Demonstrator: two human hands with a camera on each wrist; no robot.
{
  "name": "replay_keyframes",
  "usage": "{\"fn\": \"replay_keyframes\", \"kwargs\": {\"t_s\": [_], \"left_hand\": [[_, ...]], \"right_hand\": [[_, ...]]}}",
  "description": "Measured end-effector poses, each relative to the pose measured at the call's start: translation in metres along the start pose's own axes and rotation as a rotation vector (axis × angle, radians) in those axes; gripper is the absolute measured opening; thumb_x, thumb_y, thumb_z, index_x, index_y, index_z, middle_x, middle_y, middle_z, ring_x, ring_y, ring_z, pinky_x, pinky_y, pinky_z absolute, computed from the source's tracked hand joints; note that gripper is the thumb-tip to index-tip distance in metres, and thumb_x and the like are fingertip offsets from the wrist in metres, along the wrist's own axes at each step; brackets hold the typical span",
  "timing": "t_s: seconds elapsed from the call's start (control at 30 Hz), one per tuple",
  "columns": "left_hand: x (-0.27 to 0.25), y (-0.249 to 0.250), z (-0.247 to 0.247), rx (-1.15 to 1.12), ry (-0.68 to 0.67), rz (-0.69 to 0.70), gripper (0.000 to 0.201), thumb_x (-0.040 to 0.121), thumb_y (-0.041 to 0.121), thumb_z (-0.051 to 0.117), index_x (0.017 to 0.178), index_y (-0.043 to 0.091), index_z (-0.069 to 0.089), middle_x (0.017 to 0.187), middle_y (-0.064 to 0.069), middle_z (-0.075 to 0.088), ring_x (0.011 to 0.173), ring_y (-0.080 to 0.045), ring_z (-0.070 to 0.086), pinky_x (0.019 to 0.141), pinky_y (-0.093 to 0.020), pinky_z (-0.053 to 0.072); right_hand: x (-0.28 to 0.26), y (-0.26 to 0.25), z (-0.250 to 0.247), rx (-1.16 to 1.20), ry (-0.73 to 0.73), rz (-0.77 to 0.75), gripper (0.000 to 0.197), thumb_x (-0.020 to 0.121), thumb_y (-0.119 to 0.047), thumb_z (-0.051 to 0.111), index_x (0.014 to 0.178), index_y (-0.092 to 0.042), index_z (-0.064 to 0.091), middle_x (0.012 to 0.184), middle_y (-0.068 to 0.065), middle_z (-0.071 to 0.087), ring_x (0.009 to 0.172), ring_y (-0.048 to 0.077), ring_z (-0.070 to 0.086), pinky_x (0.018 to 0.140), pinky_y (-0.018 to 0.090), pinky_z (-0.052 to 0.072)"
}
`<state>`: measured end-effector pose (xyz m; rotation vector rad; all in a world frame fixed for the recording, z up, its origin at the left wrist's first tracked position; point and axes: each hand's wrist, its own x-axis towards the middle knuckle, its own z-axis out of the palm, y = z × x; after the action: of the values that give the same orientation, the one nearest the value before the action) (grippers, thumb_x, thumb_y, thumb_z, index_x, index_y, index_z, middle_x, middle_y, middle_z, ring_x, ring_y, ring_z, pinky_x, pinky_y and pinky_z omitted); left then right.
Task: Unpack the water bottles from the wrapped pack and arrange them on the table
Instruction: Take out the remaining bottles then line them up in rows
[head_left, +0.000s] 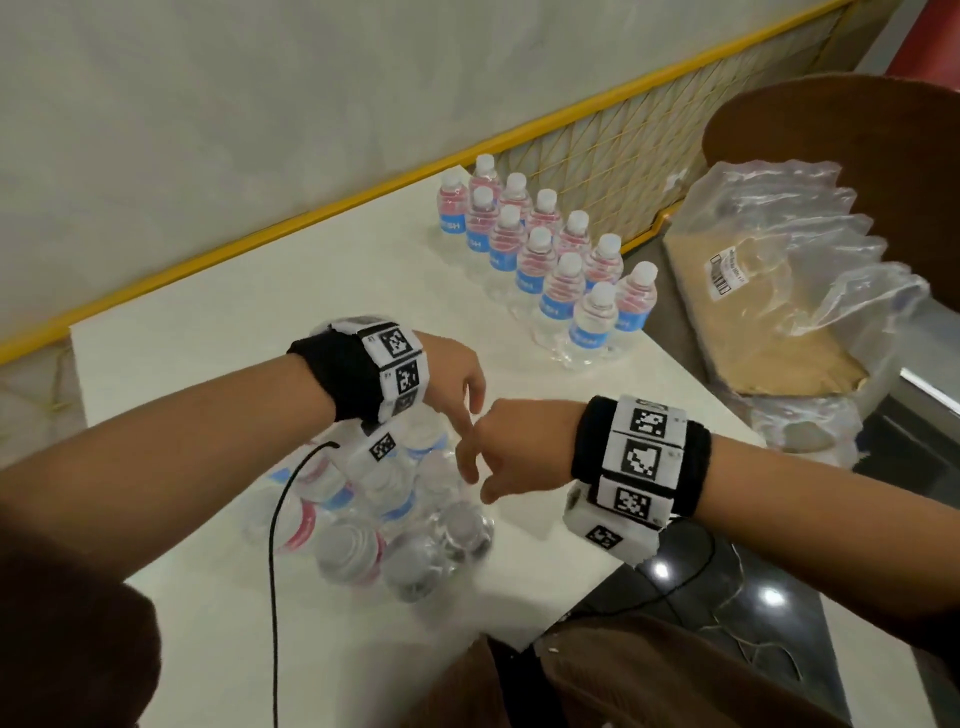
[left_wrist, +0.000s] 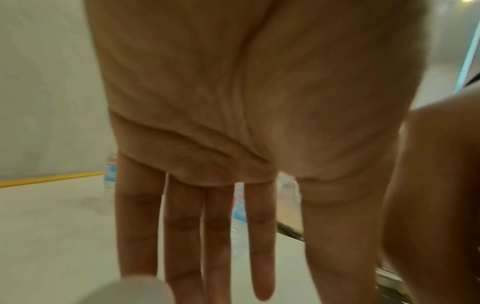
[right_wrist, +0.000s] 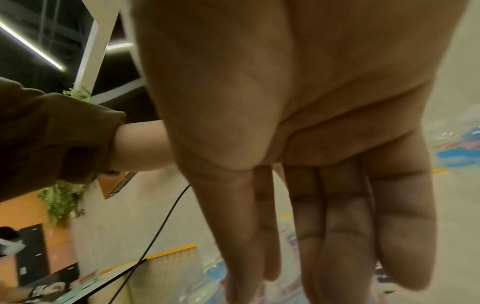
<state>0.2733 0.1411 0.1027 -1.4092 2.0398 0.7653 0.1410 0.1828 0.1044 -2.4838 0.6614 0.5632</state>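
A plastic-wrapped pack of water bottles (head_left: 395, 530) lies on its side on the white table (head_left: 260, 291), near the front. Both hands hover over its right end, fingertips close together. My left hand (head_left: 462, 415) points its fingers down, and in the left wrist view the left hand (left_wrist: 207, 246) has straight fingers holding nothing. My right hand (head_left: 493, 467) reaches in from the right; in the right wrist view the right hand (right_wrist: 324, 246) is flat and empty too. Whether either hand touches the wrap is hidden. Several unpacked bottles (head_left: 550, 260) stand in two rows at the far right.
An empty clear wrap (head_left: 810, 249) and a cardboard sheet (head_left: 753, 322) lie on a brown chair (head_left: 831, 114) right of the table. A yellow-edged mesh rail (head_left: 311, 213) borders the far side. A black cable (head_left: 272, 545) hangs from my left wrist.
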Motion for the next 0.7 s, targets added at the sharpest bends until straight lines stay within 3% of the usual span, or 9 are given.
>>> {"fn": "replay_keyframes", "kwargs": {"t_s": [0.13, 0.2, 0.3, 0.37, 0.43, 0.5, 0.6, 0.7], "left_hand": [[-0.013, 0.014, 0.02, 0.134, -0.072, 0.073, 0.039, 0.085, 0.028, 0.066, 0.123, 0.022, 0.062, 0.11, 0.002, 0.066, 0.09, -0.015, 0.055, 0.075, -0.026, 0.04], [-0.014, 0.017, 0.027, 0.178, -0.097, 0.092, 0.039, 0.082, 0.027, 0.07, 0.121, 0.021, 0.063, 0.095, 0.002, 0.063, 0.084, -0.015, 0.054, 0.073, -0.026, 0.041], [-0.011, 0.019, 0.032, 0.254, -0.135, 0.087, 0.049, 0.074, 0.033, 0.078, 0.119, 0.023, 0.062, 0.092, 0.006, 0.059, 0.083, -0.015, 0.053, 0.073, -0.027, 0.042], [-0.009, 0.021, 0.033, 0.318, -0.129, 0.077, 0.049, 0.072, 0.035, 0.078, 0.116, 0.021, 0.061, 0.096, 0.004, 0.061, 0.083, -0.016, 0.052, 0.069, -0.026, 0.04], [-0.006, 0.023, 0.033, 0.355, -0.105, 0.073, 0.041, 0.073, 0.035, 0.077, 0.106, 0.015, 0.063, 0.089, 0.001, 0.058, 0.081, -0.018, 0.051, 0.058, -0.023, 0.036], [-0.002, 0.026, 0.032, 0.379, -0.084, 0.078, 0.033, 0.073, 0.036, 0.077, 0.092, 0.013, 0.061, 0.078, 0.0, 0.054, 0.074, -0.02, 0.05, 0.052, -0.021, 0.032], [0.001, 0.029, 0.029, 0.407, -0.14, 0.09, 0.035, 0.07, 0.034, 0.08, 0.09, 0.012, 0.061, 0.069, 0.0, 0.053, 0.062, -0.017, 0.049, 0.048, -0.02, 0.03], [0.007, 0.034, 0.027, 0.4, -0.146, 0.099, 0.019, 0.074, 0.018, 0.075, 0.084, 0.013, 0.059, 0.056, 0.004, 0.047, 0.048, -0.01, 0.043, 0.045, -0.018, 0.03]], "right_hand": [[0.0, -0.02, 0.014, 0.0, -0.036, -0.061, 0.041, 0.088, -0.028, 0.062, 0.128, -0.021, 0.054, 0.074, -0.012, 0.035, 0.084, 0.008, 0.039, 0.073, 0.023, 0.034], [0.0, -0.025, 0.017, -0.001, -0.046, -0.058, 0.046, 0.089, -0.029, 0.062, 0.133, -0.024, 0.049, 0.081, -0.012, 0.037, 0.086, 0.008, 0.037, 0.075, 0.022, 0.033], [0.002, -0.029, 0.025, -0.045, -0.094, -0.052, 0.047, 0.088, -0.033, 0.061, 0.132, -0.026, 0.049, 0.109, -0.006, 0.056, 0.099, 0.016, 0.049, 0.079, 0.025, 0.036], [0.004, -0.028, 0.034, -0.081, -0.106, -0.033, 0.044, 0.088, -0.033, 0.061, 0.13, -0.025, 0.05, 0.125, -0.001, 0.056, 0.11, 0.021, 0.052, 0.084, 0.029, 0.041], [0.005, -0.026, 0.041, -0.094, -0.065, -0.009, 0.038, 0.088, -0.029, 0.06, 0.124, -0.022, 0.051, 0.12, 0.005, 0.057, 0.104, 0.026, 0.056, 0.082, 0.032, 0.046], [0.002, -0.023, 0.045, -0.094, -0.028, 0.002, 0.033, 0.087, -0.024, 0.058, 0.119, -0.018, 0.051, 0.111, 0.008, 0.06, 0.09, 0.026, 0.055, 0.071, 0.03, 0.042], [-0.007, -0.016, 0.043, -0.067, -0.005, 0.039, 0.03, 0.088, -0.023, 0.055, 0.116, -0.014, 0.052, 0.099, 0.009, 0.059, 0.078, 0.022, 0.044, 0.066, 0.028, 0.032], [-0.011, 0.004, 0.035, -0.074, 0.007, 0.124, 0.031, 0.085, -0.019, 0.057, 0.115, -0.016, 0.052, 0.081, 0.001, 0.046, 0.076, 0.022, 0.044, 0.064, 0.028, 0.033]]}}
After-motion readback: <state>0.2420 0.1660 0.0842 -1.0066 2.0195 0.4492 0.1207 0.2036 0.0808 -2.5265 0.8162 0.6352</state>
